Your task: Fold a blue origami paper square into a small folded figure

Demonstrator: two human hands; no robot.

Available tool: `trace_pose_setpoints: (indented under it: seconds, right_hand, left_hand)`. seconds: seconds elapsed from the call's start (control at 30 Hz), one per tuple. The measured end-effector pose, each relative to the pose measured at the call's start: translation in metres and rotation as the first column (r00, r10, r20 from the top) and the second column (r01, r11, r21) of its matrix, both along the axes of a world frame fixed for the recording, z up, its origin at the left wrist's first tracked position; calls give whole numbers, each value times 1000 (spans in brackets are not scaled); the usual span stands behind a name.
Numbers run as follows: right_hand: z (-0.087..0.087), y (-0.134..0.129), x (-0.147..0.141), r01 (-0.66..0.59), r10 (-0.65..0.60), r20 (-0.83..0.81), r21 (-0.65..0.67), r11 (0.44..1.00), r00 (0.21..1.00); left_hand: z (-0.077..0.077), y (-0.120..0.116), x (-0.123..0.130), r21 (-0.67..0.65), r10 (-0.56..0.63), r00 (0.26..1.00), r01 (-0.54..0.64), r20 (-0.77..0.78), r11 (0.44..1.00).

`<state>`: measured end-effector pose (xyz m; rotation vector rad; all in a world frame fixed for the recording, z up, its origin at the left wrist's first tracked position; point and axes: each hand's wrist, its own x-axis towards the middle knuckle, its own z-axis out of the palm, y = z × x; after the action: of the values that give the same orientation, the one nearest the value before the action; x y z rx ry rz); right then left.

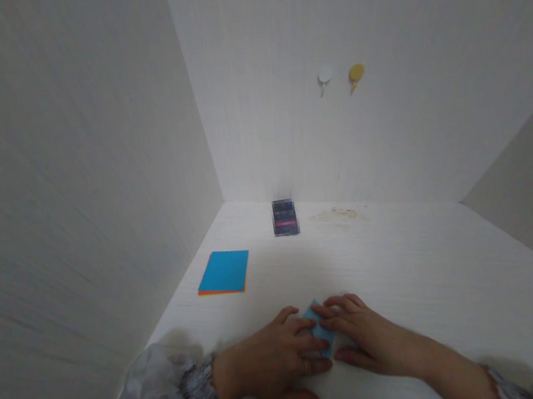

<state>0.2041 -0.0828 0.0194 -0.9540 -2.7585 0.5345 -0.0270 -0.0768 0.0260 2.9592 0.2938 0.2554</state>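
On my feed, the left fingers (314, 342) and right fingers (342, 325) hide parts of the blue paper (320, 333). I can't identify the pixelated dark item (284, 217); the bottom edge crops both sleeves (200, 395).

A small piece of light-blue paper (323, 333) is lying on the white tabletop (408, 264), its pale face showing upward. It is sitting diagonally, one pointed corner aiming forward, away from the person. Fingers (316, 343) of both hands are covering its sides, hiding its full outline and folds.
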Motion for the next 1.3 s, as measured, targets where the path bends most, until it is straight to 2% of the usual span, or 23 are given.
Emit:
trace_pose_setpoints:
  seconds: [0.23,0.4,0.7,0.8,0.9,1.03,1.3]
  right_hand:
    - [-8,7,1,111,-111,5,15,994,994]
    - [-7,12,-2,154,-155,9,57,986,988]
    - [-12,3,-10,248,-259,56,151,957,964]
    - [-12,3,-7,190,-193,6,161,969,981]
    - [-6,5,1,28,-27,-6,166,986,1000]
    - [3,6,13,-143,140,27,193,971,990]
    - [5,6,13,-160,147,86,170,972,985]
  left_hand:
    - [-2,-2,0,-1,8,1000,-8,-22,1000]
    - [1,-3,1,0,9,1000,-9,-23,1000]
    - [3,-5,0,-18,15,1000,-15,-24,1000]
    - [3,-5,-1,-18,17,1000,-18,-21,1000]
    - [3,-5,-2,-29,15,1000,-16,-23,999]
    - [3,-4,-3,-51,18,1000,-19,-22,999]
    - [7,-2,-4,-54,1,1000,-2,-19,999]
